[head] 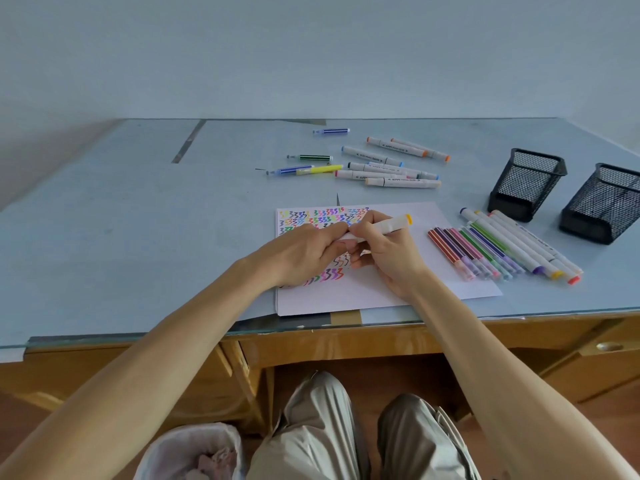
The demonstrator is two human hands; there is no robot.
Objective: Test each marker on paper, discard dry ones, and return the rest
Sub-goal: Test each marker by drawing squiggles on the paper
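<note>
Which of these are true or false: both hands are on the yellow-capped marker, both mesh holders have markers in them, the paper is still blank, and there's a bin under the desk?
1. Both hands hold the yellow-capped marker. True: the left hand and right hand grip it over the paper.
2. Both mesh holders hold markers. False: the near holder and far holder look empty.
3. The paper is blank. False: colored squiggles cover its left part.
4. A bin sits under the desk. True.

your table has a glass top over pale blue. on it you have a scribbled paper sheet, loose markers behind it, a marker row beside it, and two mesh holders.
</note>
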